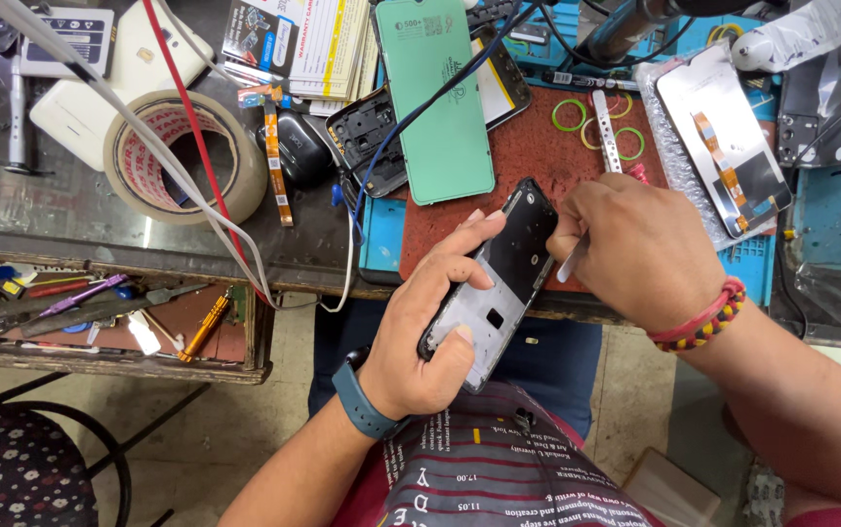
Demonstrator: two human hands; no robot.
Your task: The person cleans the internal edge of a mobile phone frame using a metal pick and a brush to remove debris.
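Phone repair workshop: cluttered bench (99,210), dismantled phones (381,137).

Bright, even light; sharp centre, slight wide-angle bending at edges.

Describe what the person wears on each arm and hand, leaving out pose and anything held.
The left hand is bare, with no rings visible; its wrist carries a blue-grey watch band. The right hand is also bare and wears a red thread together with a beaded bracelet in red, yellow and dark beads at the wrist. Both forearms are uncovered, no sleeves reaching them.
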